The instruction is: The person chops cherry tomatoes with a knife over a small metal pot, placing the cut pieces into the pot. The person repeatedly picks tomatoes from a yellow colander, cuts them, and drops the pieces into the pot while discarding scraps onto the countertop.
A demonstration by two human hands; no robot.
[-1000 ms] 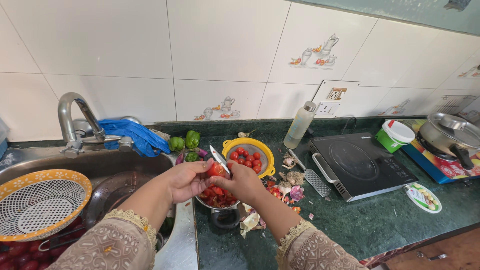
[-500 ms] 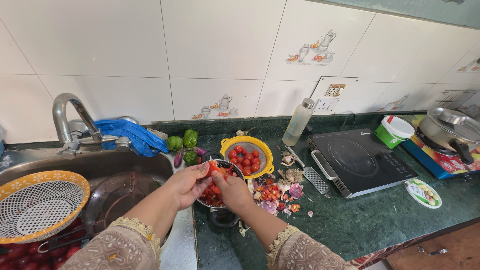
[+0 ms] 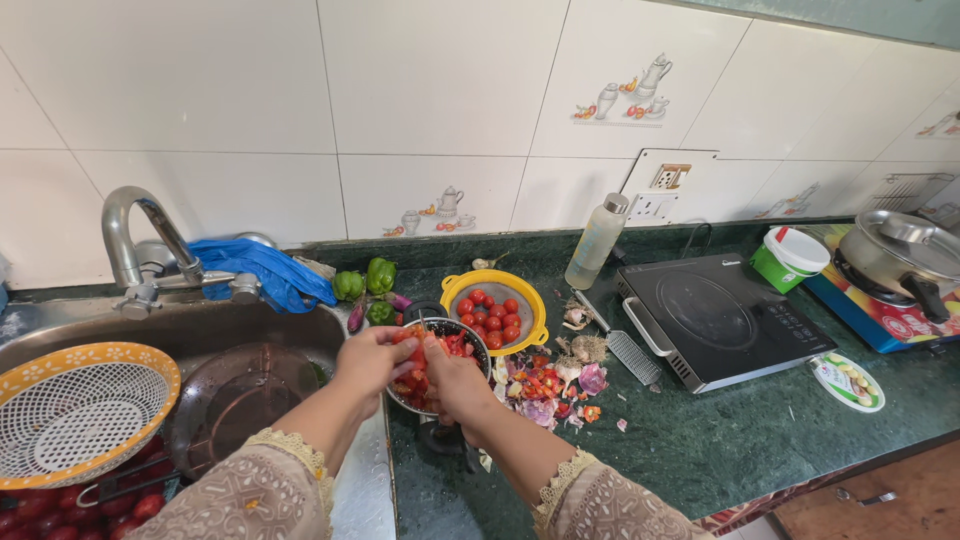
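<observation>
Holding cut red tomato pieces (image 3: 412,352) over a steel bowl (image 3: 437,362) on the green counter (image 3: 720,450), the left hand (image 3: 368,362) has its grip closed on some, while the right hand (image 3: 452,382) curls over the bowl and I cannot tell what its grip holds. A green tub (image 3: 790,262) with a white lid sits back right, a round flat pack (image 3: 848,382) with a picture label lies near the front edge, and a clear bottle (image 3: 598,242) stands by the wall. The pan (image 3: 898,258) is cut off at the right edge, and the knife is hidden.
</observation>
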